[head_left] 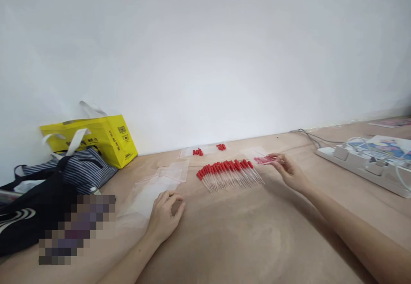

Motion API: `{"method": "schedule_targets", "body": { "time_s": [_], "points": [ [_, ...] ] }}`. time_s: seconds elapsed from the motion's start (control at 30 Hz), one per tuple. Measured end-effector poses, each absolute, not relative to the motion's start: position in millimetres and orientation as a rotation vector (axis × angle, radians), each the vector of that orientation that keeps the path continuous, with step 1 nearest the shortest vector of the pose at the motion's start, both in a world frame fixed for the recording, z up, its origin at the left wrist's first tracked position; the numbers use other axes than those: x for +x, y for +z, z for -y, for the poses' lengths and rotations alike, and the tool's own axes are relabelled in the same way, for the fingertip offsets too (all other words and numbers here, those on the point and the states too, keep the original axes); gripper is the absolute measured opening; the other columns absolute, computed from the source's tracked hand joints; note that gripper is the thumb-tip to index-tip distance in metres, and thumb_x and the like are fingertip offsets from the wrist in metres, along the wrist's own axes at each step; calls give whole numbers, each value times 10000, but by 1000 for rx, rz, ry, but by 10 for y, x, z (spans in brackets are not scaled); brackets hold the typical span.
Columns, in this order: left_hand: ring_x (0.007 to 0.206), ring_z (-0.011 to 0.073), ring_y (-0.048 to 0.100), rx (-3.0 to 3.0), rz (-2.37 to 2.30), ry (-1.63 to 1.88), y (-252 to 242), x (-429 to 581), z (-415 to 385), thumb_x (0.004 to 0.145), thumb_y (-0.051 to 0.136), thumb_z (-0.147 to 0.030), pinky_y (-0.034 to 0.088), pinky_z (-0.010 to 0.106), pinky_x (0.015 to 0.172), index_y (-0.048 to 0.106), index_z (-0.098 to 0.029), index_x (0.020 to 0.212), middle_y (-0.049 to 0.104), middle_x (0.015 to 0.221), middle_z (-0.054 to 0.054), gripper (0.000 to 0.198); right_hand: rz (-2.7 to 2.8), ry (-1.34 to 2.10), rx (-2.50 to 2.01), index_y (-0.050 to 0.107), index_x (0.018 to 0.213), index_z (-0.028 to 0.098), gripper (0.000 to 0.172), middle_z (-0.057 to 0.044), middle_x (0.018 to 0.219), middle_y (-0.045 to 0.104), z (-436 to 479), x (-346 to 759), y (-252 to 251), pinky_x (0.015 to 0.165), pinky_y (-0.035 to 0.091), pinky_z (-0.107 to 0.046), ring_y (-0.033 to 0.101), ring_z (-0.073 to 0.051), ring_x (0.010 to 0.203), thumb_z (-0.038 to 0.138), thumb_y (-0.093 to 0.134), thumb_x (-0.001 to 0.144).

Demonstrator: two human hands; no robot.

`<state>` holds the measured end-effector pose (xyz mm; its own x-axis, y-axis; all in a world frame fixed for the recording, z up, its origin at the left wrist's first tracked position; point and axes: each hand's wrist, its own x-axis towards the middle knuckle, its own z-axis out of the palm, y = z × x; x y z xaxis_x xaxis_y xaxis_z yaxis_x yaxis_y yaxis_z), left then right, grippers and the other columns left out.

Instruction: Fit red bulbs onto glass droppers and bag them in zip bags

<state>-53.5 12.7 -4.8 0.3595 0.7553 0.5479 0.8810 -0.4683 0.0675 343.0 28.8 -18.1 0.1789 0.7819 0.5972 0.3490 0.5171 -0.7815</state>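
A row of several glass droppers with red rubber bulbs (229,173) lies on the wooden table (244,237). My right hand (289,170) is just right of the row, its fingers pinched on a small clear bag holding red-bulbed droppers (265,160). My left hand (165,215) rests on the table with fingers curled, touching the edge of a pile of clear plastic bags (150,194). Two small heaps of loose red bulbs (198,151) lie on clear plastic near the wall.
A yellow shopping bag (105,138), a striped bag (77,168) and a black bag (35,215) stand at the left. A white power strip with plugs and cables (359,162) and printed sheets (385,145) lie at the right. A white wall (205,53) bounds the table's far edge.
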Motion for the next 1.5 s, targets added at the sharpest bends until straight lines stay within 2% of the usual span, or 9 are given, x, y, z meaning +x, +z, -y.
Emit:
{"method": "schedule_targets", "body": {
  "time_s": [0.17, 0.33, 0.47, 0.6, 0.77, 1.0, 1.13, 1.27, 1.5],
  "points": [
    [1010, 279, 483, -2043, 1772, -472, 10, -543, -243, 752, 452, -333, 332, 407, 868, 600, -148, 971, 575, 1053, 121, 323, 1424, 499, -1254, 452, 683, 200, 365, -102, 1069, 546, -283, 3981, -384, 807, 417, -344, 532, -226, 962, 555, 535, 692],
    [1152, 344, 377, -1896, 2113, -84, 93, -671, -293, 815, 338, -396, 296, 441, 912, 426, -14, 1199, 454, 1226, 217, 549, 1489, 659, -1291, 478, 640, 183, 427, -107, 1064, 567, -270, 4032, -413, 764, 443, -314, 570, -222, 898, 601, 559, 631],
    [977, 277, 547, -2040, 2145, 55, 145, -713, -266, 860, 251, -295, 413, 350, 782, 552, -72, 1040, 586, 1069, 162, 415, 1584, 652, -1407, 528, 626, 175, 435, -92, 996, 616, -279, 4004, -412, 741, 445, -301, 583, -223, 863, 610, 530, 645],
    [859, 304, 602, -2023, 2133, 94, 173, -701, -255, 850, 263, -223, 438, 385, 680, 614, -136, 890, 643, 953, 144, 364, 1750, 478, -1511, 607, 744, 197, 386, -56, 909, 646, -296, 3985, -418, 746, 434, -309, 583, -218, 847, 556, 468, 723],
    [805, 317, 621, -2004, 2070, 89, 155, -709, -271, 819, 266, -100, 442, 392, 635, 592, -121, 939, 655, 896, 162, 348, 1834, 14, -1506, 617, 729, 212, 289, -55, 863, 643, -323, 3919, -409, 759, 413, -336, 577, -213, 818, 447, 452, 764],
    [821, 290, 624, -1944, 1962, -153, 216, -809, -282, 824, 295, -119, 455, 375, 681, 507, -87, 1126, 654, 946, 159, 370, 1667, -331, -1386, 587, 676, 205, 209, -56, 767, 629, -315, 3706, -391, 710, 395, -332, 562, -202, 757, 338, 457, 771],
    [845, 238, 627, -2112, 1523, -831, 145, -735, -150, 835, 338, -267, 467, 321, 737, 622, -154, 958, 674, 921, 115, 330, 1571, -429, -1372, 580, 740, 206, 146, -47, 791, 624, -237, 3434, -327, 739, 355, -351, 548, -205, 790, 284, 460, 772],
    [834, 199, 626, -2966, 866, -798, -50, -417, 75, 787, 429, -285, 463, 290, 757, 656, -266, 840, 691, 839, 48, 234, 1724, -323, -1316, 565, 838, 204, 136, -49, 833, 616, -130, 3108, -276, 745, 341, -354, 537, -204, 810, 258, 449, 791],
    [773, 201, 565, -3192, 1093, -1037, -24, -91, 374, 769, 405, -290, 435, 318, 718, 625, -209, 737, 631, 795, 90, 237, 1957, -19, -1105, 555, 843, 204, 140, -51, 772, 593, 35, 2805, -205, 707, 363, -351, 518, -198, 758, 240, 423, 812]
  ]
}}
